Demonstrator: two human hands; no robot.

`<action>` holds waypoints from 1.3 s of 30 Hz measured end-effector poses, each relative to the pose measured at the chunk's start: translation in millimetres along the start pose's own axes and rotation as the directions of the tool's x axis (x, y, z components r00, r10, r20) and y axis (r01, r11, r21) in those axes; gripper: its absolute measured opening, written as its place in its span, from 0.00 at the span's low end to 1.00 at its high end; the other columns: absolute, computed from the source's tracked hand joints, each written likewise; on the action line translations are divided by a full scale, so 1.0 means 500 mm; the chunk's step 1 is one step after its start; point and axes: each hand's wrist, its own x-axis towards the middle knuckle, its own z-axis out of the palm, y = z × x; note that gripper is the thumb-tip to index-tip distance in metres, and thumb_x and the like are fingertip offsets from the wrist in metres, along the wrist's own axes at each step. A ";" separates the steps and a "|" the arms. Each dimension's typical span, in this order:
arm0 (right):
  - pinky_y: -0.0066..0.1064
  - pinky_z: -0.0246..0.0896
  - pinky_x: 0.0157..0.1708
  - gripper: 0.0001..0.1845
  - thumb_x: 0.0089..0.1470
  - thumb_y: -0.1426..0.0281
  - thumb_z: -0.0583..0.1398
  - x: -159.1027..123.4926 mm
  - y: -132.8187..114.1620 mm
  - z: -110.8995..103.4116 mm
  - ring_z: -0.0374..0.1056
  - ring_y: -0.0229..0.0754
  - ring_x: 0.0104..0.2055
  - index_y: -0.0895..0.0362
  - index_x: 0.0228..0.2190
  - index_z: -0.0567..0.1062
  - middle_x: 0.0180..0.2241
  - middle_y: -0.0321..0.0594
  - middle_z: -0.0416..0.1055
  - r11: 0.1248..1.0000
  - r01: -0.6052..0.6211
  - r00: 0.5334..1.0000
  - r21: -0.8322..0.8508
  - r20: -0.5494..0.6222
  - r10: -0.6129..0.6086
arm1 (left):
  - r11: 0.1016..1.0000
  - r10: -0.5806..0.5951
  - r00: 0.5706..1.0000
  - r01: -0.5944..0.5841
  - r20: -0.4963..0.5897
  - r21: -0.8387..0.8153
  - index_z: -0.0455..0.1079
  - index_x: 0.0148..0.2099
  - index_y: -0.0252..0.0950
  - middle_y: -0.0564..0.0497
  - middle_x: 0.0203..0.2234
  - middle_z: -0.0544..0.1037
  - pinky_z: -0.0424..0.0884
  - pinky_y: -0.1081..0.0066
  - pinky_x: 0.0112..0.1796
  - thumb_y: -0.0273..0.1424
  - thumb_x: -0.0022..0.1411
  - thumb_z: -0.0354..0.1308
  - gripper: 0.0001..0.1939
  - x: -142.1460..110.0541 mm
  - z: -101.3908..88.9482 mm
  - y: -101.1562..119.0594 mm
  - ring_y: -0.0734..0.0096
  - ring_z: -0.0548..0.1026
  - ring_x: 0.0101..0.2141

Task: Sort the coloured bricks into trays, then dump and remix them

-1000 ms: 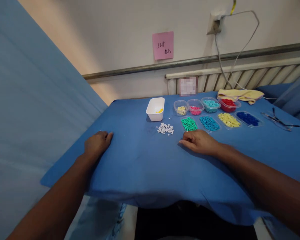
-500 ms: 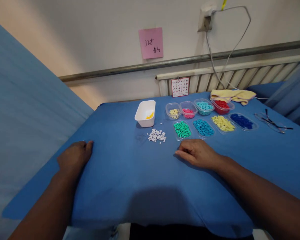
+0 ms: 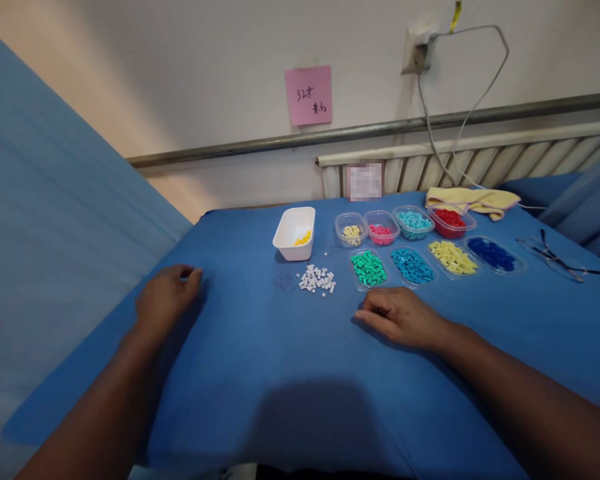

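Observation:
My left hand (image 3: 167, 293) hovers slightly above the blue cloth (image 3: 260, 353) on the left, loosely curled, the thumb pointing forward. It is a little blurred, and I see nothing in it. On the right, my right hand (image 3: 400, 317) rests on the cloth, fingers folded in, no object visible in it. Just beyond it stands a clear tub of green pieces (image 3: 369, 268). A loose pile of small white pieces (image 3: 317, 279) lies between the hands. Behind the pile is a white plastic container (image 3: 294, 233) with a few yellow pieces (image 3: 303, 237) inside.
Clear tubs hold blue pieces (image 3: 412, 265), yellow pieces (image 3: 453, 257), dark blue pieces (image 3: 491, 255), cream pieces (image 3: 352, 233), pink pieces (image 3: 381, 233), light blue pieces (image 3: 414, 222) and red pieces (image 3: 450, 219). Eyeglasses (image 3: 560, 257) and a yellow cloth (image 3: 473, 200) lie at the right. A radiator (image 3: 405, 170) stands behind.
My left hand has lifted off the cloth and moved inward to the right. The right hand stays in its place. The whole view has shifted slightly.

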 end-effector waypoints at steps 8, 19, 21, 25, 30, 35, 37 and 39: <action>0.32 0.58 0.31 0.20 0.75 0.55 0.60 -0.010 0.001 0.001 0.70 0.39 0.29 0.52 0.31 0.75 0.28 0.34 0.76 1.000 0.015 0.999 -0.010 -0.035 -0.016 | 0.748 0.094 0.995 -0.046 0.038 -0.662 0.69 0.33 0.40 0.49 0.22 0.77 0.69 0.70 0.27 0.58 0.71 0.52 0.28 -0.002 0.100 0.260 0.66 0.77 0.25; 0.32 0.59 0.30 0.22 0.76 0.55 0.59 -0.014 0.018 -0.005 0.68 0.39 0.28 0.52 0.30 0.73 0.26 0.34 0.72 0.998 -0.042 0.997 -0.039 -0.063 0.039 | 0.688 0.200 0.970 -0.039 0.138 -0.725 0.70 0.28 0.39 0.51 0.18 0.77 0.61 0.70 0.24 0.38 0.61 0.57 0.12 -0.032 0.158 0.275 0.67 0.72 0.20; 0.32 0.60 0.31 0.22 0.76 0.55 0.59 -0.015 0.018 -0.005 0.68 0.39 0.28 0.52 0.30 0.73 0.26 0.34 0.72 0.999 -0.040 0.997 -0.037 -0.062 0.038 | 0.700 0.212 0.971 -0.073 0.109 -0.711 0.70 0.27 0.38 0.52 0.18 0.76 0.58 0.69 0.24 0.37 0.60 0.57 0.12 -0.038 0.158 0.272 0.67 0.71 0.20; 0.32 0.60 0.30 0.21 0.76 0.55 0.60 -0.019 0.017 -0.003 0.67 0.40 0.28 0.52 0.31 0.75 0.27 0.34 0.72 0.998 -0.049 0.997 -0.045 -0.070 0.046 | 0.706 0.222 0.974 -0.187 -0.037 -0.683 0.65 0.25 0.39 0.54 0.19 0.70 0.53 0.68 0.27 0.38 0.63 0.56 0.16 -0.053 0.161 0.282 0.69 0.67 0.23; 0.33 0.60 0.31 0.21 0.76 0.55 0.60 -0.021 0.017 0.000 0.68 0.40 0.28 0.52 0.31 0.75 0.27 0.34 0.73 0.996 -0.068 0.994 -0.051 -0.088 0.063 | 0.678 0.284 0.940 -0.336 -0.188 -0.654 0.60 0.25 0.40 0.56 0.19 0.63 0.50 0.67 0.29 0.40 0.67 0.55 0.19 -0.068 0.163 0.292 0.71 0.63 0.24; 0.34 0.61 0.31 0.22 0.75 0.53 0.60 -0.022 0.019 0.004 0.69 0.41 0.29 0.52 0.31 0.76 0.27 0.35 0.74 0.994 -0.098 0.990 -0.057 -0.107 0.091 | 0.662 0.294 0.920 -0.392 -0.260 -0.639 0.59 0.26 0.40 0.56 0.20 0.63 0.51 0.66 0.31 0.41 0.69 0.54 0.20 -0.068 0.167 0.288 0.71 0.62 0.24; 0.35 0.61 0.32 0.22 0.75 0.53 0.60 -0.022 0.017 0.005 0.69 0.41 0.29 0.52 0.30 0.76 0.27 0.35 0.75 0.991 -0.122 0.986 -0.051 -0.117 0.115 | 0.661 0.291 0.920 -0.392 -0.264 -0.640 0.59 0.26 0.40 0.56 0.20 0.63 0.51 0.66 0.31 0.41 0.69 0.54 0.20 -0.067 0.170 0.285 0.71 0.62 0.24; 0.35 0.62 0.32 0.22 0.74 0.51 0.61 -0.018 0.012 0.006 0.70 0.42 0.29 0.52 0.32 0.78 0.27 0.35 0.75 0.987 -0.159 0.978 -0.019 -0.139 0.155 | 0.657 0.292 0.921 -0.390 -0.260 -0.645 0.60 0.26 0.40 0.56 0.20 0.63 0.51 0.66 0.31 0.40 0.70 0.54 0.19 -0.067 0.173 0.284 0.71 0.61 0.24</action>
